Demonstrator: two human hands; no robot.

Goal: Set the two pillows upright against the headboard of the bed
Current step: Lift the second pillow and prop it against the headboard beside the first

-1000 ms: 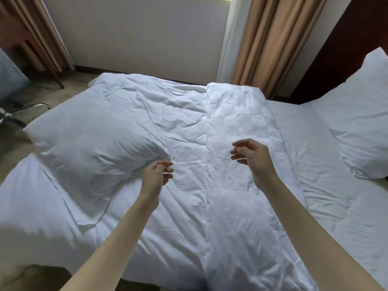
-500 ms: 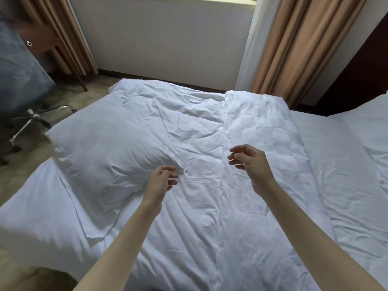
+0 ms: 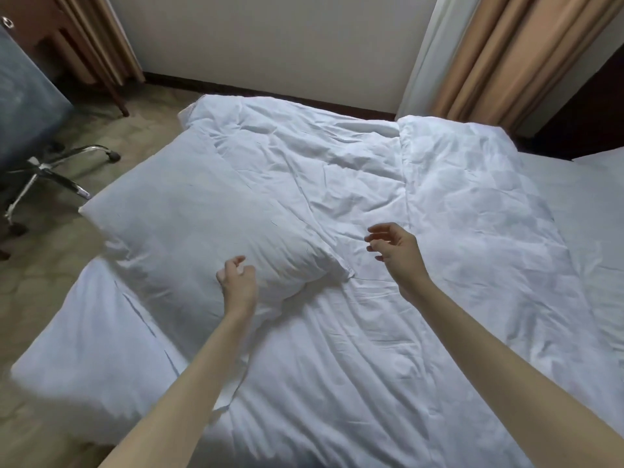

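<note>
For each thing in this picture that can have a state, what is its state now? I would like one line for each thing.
pillow: lying flat on the duvet, not upright.
duvet: spread over the bed, wrinkled.
left hand: loosely curled over the pillow's near edge, grip unclear.
right hand: open, fingers spread, above the duvet, holding nothing.
curtains: drawn aside, hanging in folds.
office chair: standing on the floor beside the bed.

The second pillow [image 3: 601, 160] is cut off at the right edge, only a corner showing. The chair [image 3: 23, 106] is cropped at the left edge.
</note>
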